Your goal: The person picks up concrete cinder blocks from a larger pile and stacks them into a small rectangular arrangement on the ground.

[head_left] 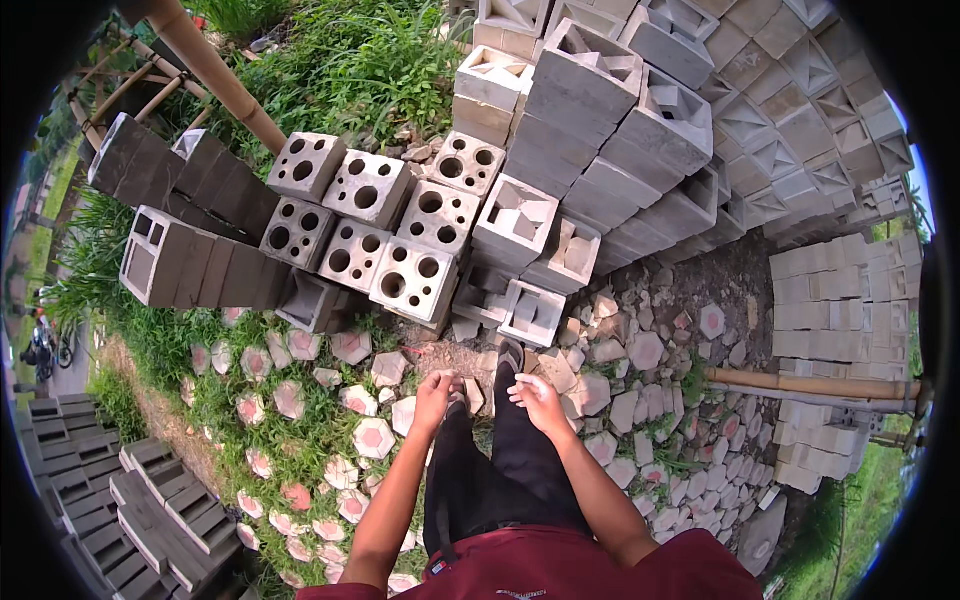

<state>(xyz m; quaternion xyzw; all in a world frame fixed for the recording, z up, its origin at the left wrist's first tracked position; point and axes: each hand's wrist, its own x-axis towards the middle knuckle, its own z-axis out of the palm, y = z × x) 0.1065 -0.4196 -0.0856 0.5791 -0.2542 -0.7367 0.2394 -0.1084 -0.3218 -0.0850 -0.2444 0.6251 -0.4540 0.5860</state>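
Note:
My left hand [436,400] hovers in front of my left leg, its fingers loosely bent and nothing visible in them. Across from it, my right hand [538,402] hangs before my right leg with the fingers apart and bare. Neither hand touches a block. Closest to them, just beyond my shoes, is a pale grey hollow block [532,314] on the ground. Left of that block stands a group of light grey blocks with round holes [412,276]. Taller square hollow blocks [515,215] are stacked behind it.
High stacks of grey blocks [625,130] rise at the far right. Dark slotted blocks [200,265] lean at the left. Hexagonal pavers [374,438] and rubble cover the grassy ground. Bamboo poles stand at the upper left [215,70] and lie at the right [810,385].

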